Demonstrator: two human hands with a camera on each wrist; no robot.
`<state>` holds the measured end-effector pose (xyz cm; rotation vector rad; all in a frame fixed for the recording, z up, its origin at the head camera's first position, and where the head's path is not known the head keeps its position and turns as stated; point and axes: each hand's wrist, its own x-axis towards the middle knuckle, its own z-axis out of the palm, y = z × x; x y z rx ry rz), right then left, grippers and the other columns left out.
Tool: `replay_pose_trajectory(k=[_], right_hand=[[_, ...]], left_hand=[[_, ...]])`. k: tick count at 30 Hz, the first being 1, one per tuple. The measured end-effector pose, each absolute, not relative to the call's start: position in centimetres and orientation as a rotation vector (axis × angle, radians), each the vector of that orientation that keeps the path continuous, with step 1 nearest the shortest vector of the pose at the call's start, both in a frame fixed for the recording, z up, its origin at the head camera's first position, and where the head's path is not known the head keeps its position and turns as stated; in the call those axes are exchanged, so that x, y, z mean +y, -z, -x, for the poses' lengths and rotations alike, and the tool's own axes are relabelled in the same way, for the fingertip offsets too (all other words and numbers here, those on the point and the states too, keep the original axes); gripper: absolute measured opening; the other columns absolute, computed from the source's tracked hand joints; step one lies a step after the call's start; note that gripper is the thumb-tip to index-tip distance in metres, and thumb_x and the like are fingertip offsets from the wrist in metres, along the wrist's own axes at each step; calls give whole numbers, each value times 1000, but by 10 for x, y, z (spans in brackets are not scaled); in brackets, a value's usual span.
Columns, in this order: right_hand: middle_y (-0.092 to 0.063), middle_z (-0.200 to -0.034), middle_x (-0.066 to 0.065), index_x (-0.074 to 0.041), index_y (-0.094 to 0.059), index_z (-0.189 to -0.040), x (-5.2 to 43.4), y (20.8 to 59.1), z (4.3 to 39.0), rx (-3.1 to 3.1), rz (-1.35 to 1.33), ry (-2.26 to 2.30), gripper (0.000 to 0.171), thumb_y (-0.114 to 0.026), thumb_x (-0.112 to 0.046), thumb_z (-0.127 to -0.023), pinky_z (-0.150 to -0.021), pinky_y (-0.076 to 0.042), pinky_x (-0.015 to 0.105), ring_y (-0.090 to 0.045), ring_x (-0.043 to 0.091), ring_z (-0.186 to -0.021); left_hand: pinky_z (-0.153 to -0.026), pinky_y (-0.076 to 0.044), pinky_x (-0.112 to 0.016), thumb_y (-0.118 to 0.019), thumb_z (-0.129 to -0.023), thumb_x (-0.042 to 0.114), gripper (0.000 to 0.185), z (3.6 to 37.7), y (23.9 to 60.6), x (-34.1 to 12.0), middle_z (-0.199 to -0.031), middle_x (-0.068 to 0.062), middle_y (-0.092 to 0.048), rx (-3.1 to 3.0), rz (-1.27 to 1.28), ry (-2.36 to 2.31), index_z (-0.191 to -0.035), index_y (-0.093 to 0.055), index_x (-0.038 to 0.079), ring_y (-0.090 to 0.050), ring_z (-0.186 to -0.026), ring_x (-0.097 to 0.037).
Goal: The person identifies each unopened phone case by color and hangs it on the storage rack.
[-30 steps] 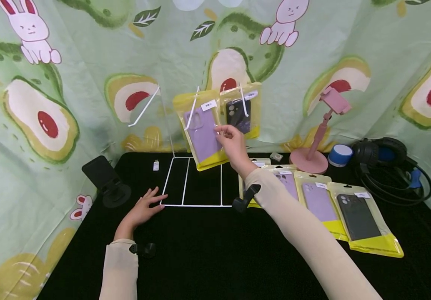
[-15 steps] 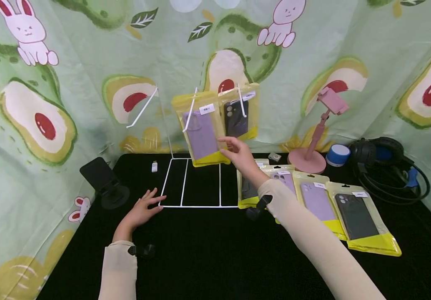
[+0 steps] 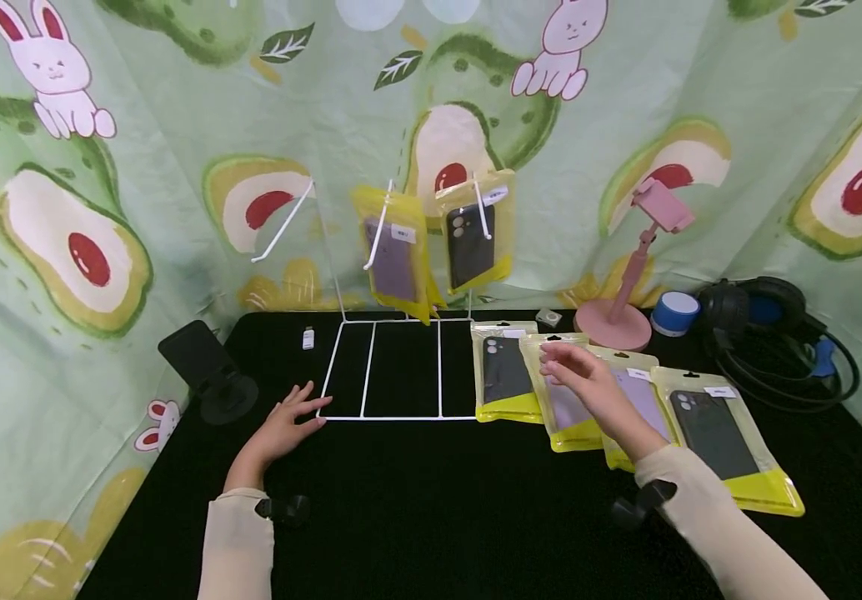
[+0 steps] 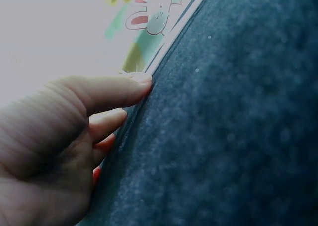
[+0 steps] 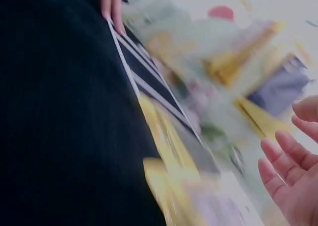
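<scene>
My left hand (image 3: 286, 426) touches the front left corner of the white wire rack's base (image 3: 383, 418), its fingers spread and fairly straight. In the left wrist view the thumb (image 4: 124, 89) lies against the rail. My right hand (image 3: 588, 382) hovers over the bagged phone cases on the table, fingers loosely bent and holding nothing. Beneath it lies a bagged purple phone case (image 3: 568, 407), partly hidden. On the rack's middle hook hangs a bagged purple phone case (image 3: 393, 268), turned at an angle. A bagged black phone case (image 3: 472, 250) hangs on the right hook.
A bagged dark case (image 3: 506, 371), another purple one (image 3: 639, 396) and a black one (image 3: 712, 433) lie in a row. Behind stand a pink phone stand (image 3: 629, 292), a blue-and-white tub (image 3: 675, 313) and headphones (image 3: 757, 308). A black stand (image 3: 209, 367) is at left. The left hook (image 3: 283, 221) holds nothing.
My right hand has let go of the hanging purple phone case and moved right and down, over the bags on the table. The hanging bag has swung round. My left hand stays put.
</scene>
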<state>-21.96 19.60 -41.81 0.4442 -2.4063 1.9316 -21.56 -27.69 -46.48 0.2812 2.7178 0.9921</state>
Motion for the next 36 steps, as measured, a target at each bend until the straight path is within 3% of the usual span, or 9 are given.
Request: replay_pose_trajectory(k=[3,9,12,16,20,29,32,36], right_hand=[[-60,-109,-1,8,-46,-129,233,419,204,-2452,-316,-1847,43,-52,-22,-98,-79,-52,23,-61,4,-92],[-55,-117,16,5,-46,-131,302,424,180,-2657,-85,-1380,46,-49,-28,-99,-73,-46,16,-52,-2,-89],[-53,-117,24,6,-47,-129,329,430,170,-2743,-32,-1138,44,-50,-26,-99,-76,-46,31,-53,15,-95],[-42,-119,35,9,-44,-128,357,438,157,-2851,22,-932,46,-51,-25,-98,-76,-44,58,-47,47,-99],[-33,-121,42,14,-39,-128,379,440,150,-2960,68,-808,54,-51,-29,-98,-78,-39,65,-43,55,-100],[-35,-114,46,20,-32,-126,396,445,146,-3090,217,-696,75,-60,-40,-91,-89,-26,68,-32,57,-104],[-36,-112,48,19,-29,-128,398,445,146,-3117,235,-754,78,-61,-42,-90,-85,-33,66,-37,57,-102],[-42,-106,44,16,-27,-132,400,445,148,-3149,276,-903,79,-59,-43,-91,-68,-45,46,-50,46,-88]], left_hand=[[-107,2,-66,-53,-96,22,42,214,465,-276,-153,-28,-14,2714,-287,-1001,-136,-51,6,-1,-140,-48],[-107,2,-66,-54,-96,21,42,215,464,-276,-152,-28,-15,2733,-295,-1006,-135,-52,5,-1,-139,-49],[-108,3,-66,-54,-96,21,42,215,465,-276,-153,-27,-15,2726,-283,-1008,-135,-51,6,-1,-140,-48],[-107,2,-66,-54,-96,21,42,214,466,-276,-153,-28,-15,2728,-288,-1009,-135,-52,6,-1,-140,-48],[-108,3,-65,-53,-96,21,42,214,465,-275,-153,-27,-15,2729,-283,-1002,-135,-51,6,-1,-140,-48],[-108,4,-65,-53,-96,25,43,216,466,-276,-153,-26,-13,2722,-266,-989,-136,-51,8,0,-140,-47],[-108,5,-65,-53,-96,24,43,215,465,-275,-154,-26,-13,2711,-254,-1001,-136,-51,8,1,-140,-47],[-107,5,-65,-53,-96,24,43,215,464,-275,-154,-26,-12,2711,-248,-1003,-136,-50,7,1,-140,-47]])
